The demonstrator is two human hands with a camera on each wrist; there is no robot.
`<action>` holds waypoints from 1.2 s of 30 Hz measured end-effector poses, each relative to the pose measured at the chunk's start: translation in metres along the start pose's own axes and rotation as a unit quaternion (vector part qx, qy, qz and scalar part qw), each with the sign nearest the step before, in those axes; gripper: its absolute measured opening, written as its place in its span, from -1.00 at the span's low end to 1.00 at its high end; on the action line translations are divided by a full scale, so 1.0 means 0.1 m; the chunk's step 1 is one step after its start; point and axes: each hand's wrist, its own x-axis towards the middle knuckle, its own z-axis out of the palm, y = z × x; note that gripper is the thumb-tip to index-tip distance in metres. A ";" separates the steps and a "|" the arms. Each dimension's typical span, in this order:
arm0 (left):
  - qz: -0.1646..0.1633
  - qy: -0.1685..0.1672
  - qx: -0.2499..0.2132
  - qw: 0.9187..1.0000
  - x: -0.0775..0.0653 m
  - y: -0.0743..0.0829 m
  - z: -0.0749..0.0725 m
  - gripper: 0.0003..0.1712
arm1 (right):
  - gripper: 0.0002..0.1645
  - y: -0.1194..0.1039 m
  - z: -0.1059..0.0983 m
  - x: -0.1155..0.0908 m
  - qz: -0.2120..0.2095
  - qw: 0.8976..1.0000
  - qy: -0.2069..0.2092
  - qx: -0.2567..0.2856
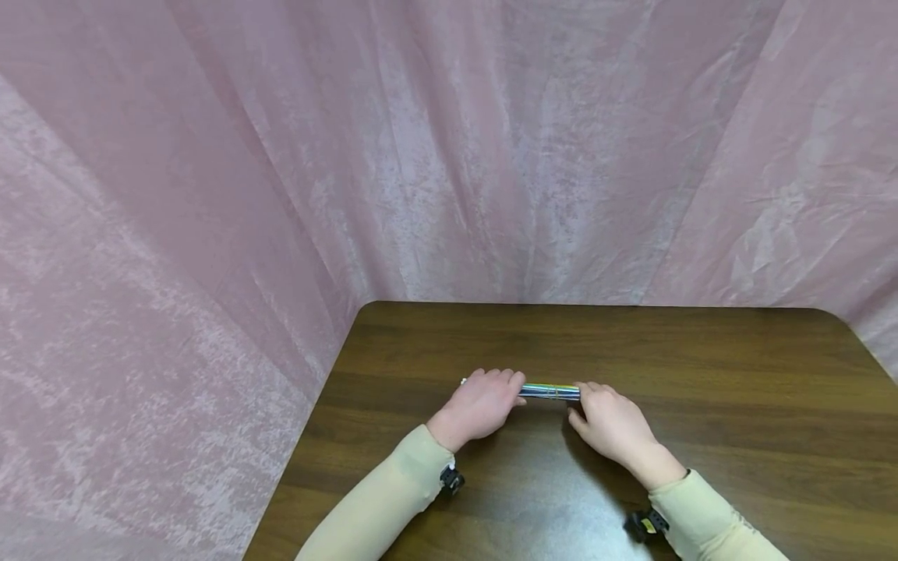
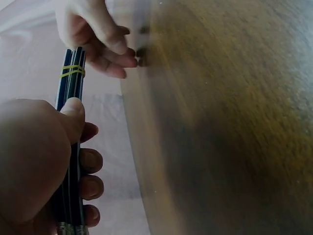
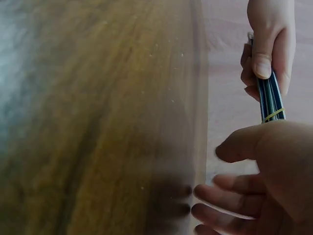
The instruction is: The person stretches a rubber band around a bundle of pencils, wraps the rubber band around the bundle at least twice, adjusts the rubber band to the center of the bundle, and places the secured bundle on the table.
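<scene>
A bundle of slim, shiny dark-blue pencils [image 1: 550,391] is held level over the table. My left hand [image 1: 484,401] grips it, fingers curled round its left part and the thumb [image 2: 73,108] lying along the top. Metal ferrules [image 2: 72,228] show at the bundle's near end in the left wrist view. A yellow rubber band [image 2: 72,72] is wound round the other end. Right at that banded end is my right hand [image 1: 616,421], its thumb and fingers apart and loosely bent in the right wrist view [image 3: 288,169]. Its palm hides the bundle's tip there.
The brown wood-grain table [image 1: 737,389] has rounded far corners. Behind it and on the left hangs a pink velvety curtain [image 1: 449,156]. Small dark cameras, one at the left wrist [image 1: 452,479] and one at the right wrist [image 1: 644,525], are strapped over pale sleeves.
</scene>
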 end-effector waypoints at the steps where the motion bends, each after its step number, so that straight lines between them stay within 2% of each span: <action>1: -0.002 -0.005 -0.005 1.000 0.00 0.00 -0.01 -0.70 | -0.54 0.01 0.00 0.00 0.007 1.000 -0.009 0.001; 5: -0.009 -0.018 -0.014 1.000 0.01 0.00 -0.01 -0.70 | -0.70 0.02 -0.01 0.02 0.015 1.000 -0.020 0.000; 7: -0.012 -0.021 -0.020 0.999 0.01 0.00 -0.01 -0.71 | -0.70 0.02 -0.01 0.02 0.019 0.999 -0.026 0.004; 10: -0.013 -0.025 -0.019 0.999 0.01 -0.01 -0.01 -0.71 | -0.51 0.03 -0.03 0.02 0.029 0.999 -0.032 0.021; 13: -0.010 -0.016 -0.006 1.000 0.01 -0.01 0.00 -0.70 | -0.27 0.03 -0.06 0.03 0.020 0.998 -0.028 0.052; 15: -0.003 -0.005 0.006 1.000 0.02 -0.01 0.01 -0.69 | -0.36 0.04 -0.08 0.04 -0.012 0.998 -0.016 0.064; 18: 0.008 0.000 0.009 1.000 0.03 -0.01 0.02 -0.68 | -0.63 0.04 -0.10 0.06 -0.055 0.997 -0.010 0.060; 21: 0.012 -0.009 -0.006 1.000 0.04 -0.03 0.01 -0.67 | -0.78 0.07 -0.12 0.06 -0.069 0.997 -0.010 0.046; 28: -0.004 -0.039 -0.032 0.999 0.00 -0.08 -0.05 -0.66 | -0.78 0.14 -0.14 0.04 -0.067 0.997 0.002 0.036; 32: -0.004 -0.038 -0.039 0.999 0.00 -0.09 -0.02 -0.70 | -0.80 0.12 -0.15 0.06 -0.084 0.996 -0.001 0.044; 36: -0.002 -0.034 -0.035 0.999 0.00 -0.08 0.01 -0.72 | -0.82 0.09 -0.15 0.07 -0.094 0.995 -0.008 0.030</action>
